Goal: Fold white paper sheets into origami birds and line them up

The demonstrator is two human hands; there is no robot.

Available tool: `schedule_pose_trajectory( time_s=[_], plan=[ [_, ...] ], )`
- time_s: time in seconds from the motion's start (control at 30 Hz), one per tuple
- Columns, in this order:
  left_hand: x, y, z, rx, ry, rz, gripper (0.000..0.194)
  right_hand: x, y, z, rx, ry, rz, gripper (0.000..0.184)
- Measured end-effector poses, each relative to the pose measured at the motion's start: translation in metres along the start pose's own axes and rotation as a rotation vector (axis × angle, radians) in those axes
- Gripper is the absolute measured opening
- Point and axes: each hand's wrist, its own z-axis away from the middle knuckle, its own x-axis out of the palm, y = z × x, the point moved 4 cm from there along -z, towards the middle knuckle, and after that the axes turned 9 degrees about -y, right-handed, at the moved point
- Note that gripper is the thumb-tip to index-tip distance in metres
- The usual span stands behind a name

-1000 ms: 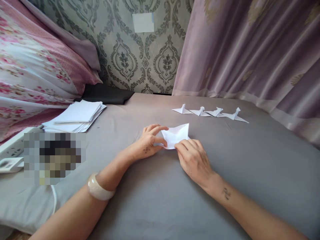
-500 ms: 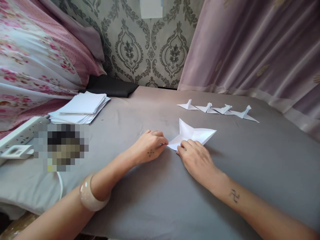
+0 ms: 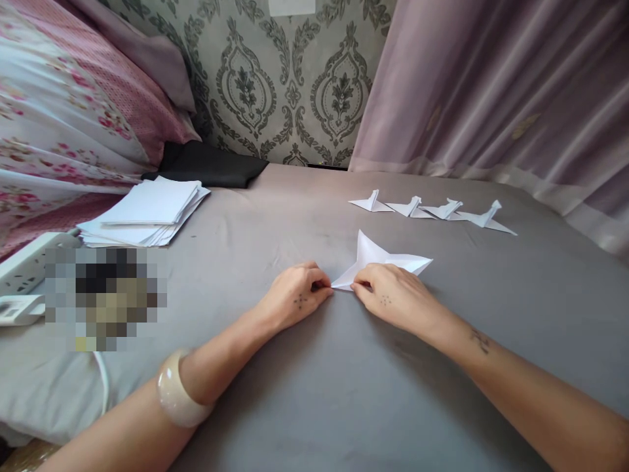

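A sheet of white paper (image 3: 372, 249), partly folded with pointed corners standing up, rests on the grey cloth in front of me. The fingertips of my left hand (image 3: 299, 288) pinch its left tip. Close by, my right hand (image 3: 393, 288) grips the near edge between thumb and fingers and covers much of the paper's lower right part. Behind it, several small folded paper figures (image 3: 407, 207) stand in a row, each with a raised narrow neck.
A stack of white paper sheets (image 3: 147, 203) lies at the back left, before a black folded item (image 3: 211, 165). At the left edge are a white power strip (image 3: 34, 262) and a white cable (image 3: 102, 380). A purple curtain (image 3: 466, 92) hangs at the right.
My right hand has rolled over and its fingers have moved to pinch the paper's near edge beside the left tip. The left hand keeps its pinch. The whole view has shifted slightly.
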Motion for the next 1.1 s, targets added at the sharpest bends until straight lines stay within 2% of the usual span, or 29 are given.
schedule_pose_trajectory(
  time_s=[0.27, 0.43, 0.53, 0.63, 0.7, 0.83, 0.97, 1.1],
  plan=[
    [0.003, 0.001, -0.005, -0.079, 0.03, -0.027, 0.017, -0.01, 0.003, -0.017, -0.011, -0.214, -0.096, 0.021],
    [0.004, 0.001, -0.008, -0.077, 0.035, -0.054, 0.013, -0.017, 0.004, -0.029, -0.008, -0.357, -0.086, 0.016],
    [0.006, 0.004, -0.008, 0.022, 0.062, -0.099, 0.006, -0.017, 0.005, -0.037, 0.007, -0.453, -0.079, 0.014],
    [0.011, 0.013, -0.006, 0.204, 0.046, -0.206, 0.018, -0.015, 0.006, -0.044, 0.013, -0.514, -0.061, 0.019],
    [0.016, 0.018, -0.004, 0.291, 0.0, -0.285, 0.026, -0.014, 0.005, -0.047, 0.002, -0.527, -0.056, 0.02],
    [0.02, 0.024, -0.001, 0.351, -0.067, -0.448, 0.029, -0.016, 0.002, -0.045, -0.015, -0.51, -0.045, 0.018],
    [0.024, 0.035, 0.004, 0.356, -0.108, -0.588, 0.027, -0.018, -0.002, -0.04, -0.009, -0.475, -0.037, 0.018],
    [0.026, 0.048, 0.009, 0.334, -0.107, -0.631, 0.026, -0.018, -0.005, -0.041, 0.0, -0.474, -0.047, 0.018]
  ],
)
